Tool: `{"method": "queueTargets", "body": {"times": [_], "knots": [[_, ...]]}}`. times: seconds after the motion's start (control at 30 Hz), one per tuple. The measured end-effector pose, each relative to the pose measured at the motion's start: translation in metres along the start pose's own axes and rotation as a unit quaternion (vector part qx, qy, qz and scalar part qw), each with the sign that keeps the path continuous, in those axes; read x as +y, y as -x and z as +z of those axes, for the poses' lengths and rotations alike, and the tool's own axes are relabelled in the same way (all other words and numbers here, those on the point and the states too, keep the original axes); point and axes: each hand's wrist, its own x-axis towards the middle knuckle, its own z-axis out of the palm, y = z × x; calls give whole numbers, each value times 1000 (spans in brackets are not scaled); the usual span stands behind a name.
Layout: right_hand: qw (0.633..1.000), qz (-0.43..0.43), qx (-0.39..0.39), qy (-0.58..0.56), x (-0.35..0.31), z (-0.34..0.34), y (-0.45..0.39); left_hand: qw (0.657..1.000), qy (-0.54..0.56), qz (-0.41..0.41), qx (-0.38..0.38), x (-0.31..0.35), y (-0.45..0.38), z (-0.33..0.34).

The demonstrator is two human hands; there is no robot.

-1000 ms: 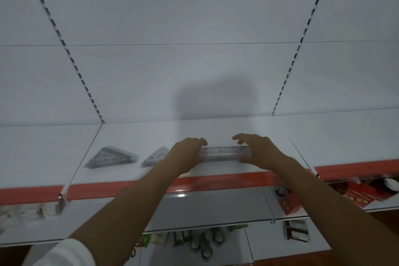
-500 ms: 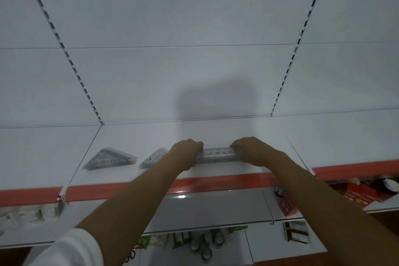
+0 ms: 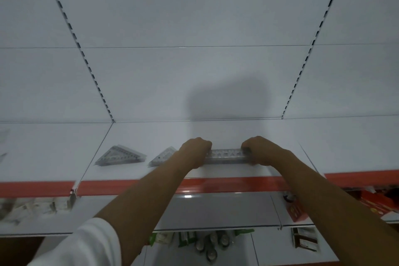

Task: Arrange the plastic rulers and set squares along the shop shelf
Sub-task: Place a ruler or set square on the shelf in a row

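both hands closed in on the ruler stack

a second ago: hands spread wide, fingers fairly straight over the ends of the clear rulers (image 3: pixel 225 156). now drawn closer together, left hand (image 3: pixel 195 151) curled over the left end, right hand (image 3: pixel 260 150) curled over the right end, fingers (image 3: pixel 246 149) of the right wrapped down onto the plastic. looks like a squeeze to square up a bundle rather than a lift, though hard to tell whether one ruler or several.

rulers lying flat on the white shelf (image 3: pixel 237 129), lengthwise along it, just behind the red front strip (image 3: pixel 237 184) and near the middle of this bay. just left of the rulers, a small set square (image 3: pixel 163 156), its right corner hidden behind the left wrist; further left of the rulers, a larger set square (image 3: pixel 119 155), apart from the small one.

judged from this: rulers nearly placed in the row to the right of the two set squares; likely left to do, a release and a check of the spacing. lower shelf goods below the red strip, blurred.
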Motion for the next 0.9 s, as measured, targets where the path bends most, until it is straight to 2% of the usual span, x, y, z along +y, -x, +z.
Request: {"method": "queueTargets", "body": {"times": [0.17,0.23,0.33,0.43,0.5,0.63,0.73,0.9], "knots": [[999,16,-28,-14,-5,-2,3,1000,2,-4,-27,-1,2,-1],[998,18,-40,-36,-11,-6,6,1000,9,1,-13,-2,7,-6],[999,-4,28,-26,-29,-21,2,998,49,2,43,-9,22,-21],[988,-50,104,-103,-70,-38,-19,993,85,-33,71,-31,47,-33],[979,-93,132,-125,-112,-45,-42,990,92,-71,83,-57,69,-38],[964,-194,121,-133,-230,-49,-81,971,115,-179,107,-134,138,-38],[946,-266,122,-142,-331,-51,-92,952,108,-265,110,-198,209,-29],[926,-336,125,-122,-491,-57,-85,908,115,-381,134,-287,328,-19]]}}
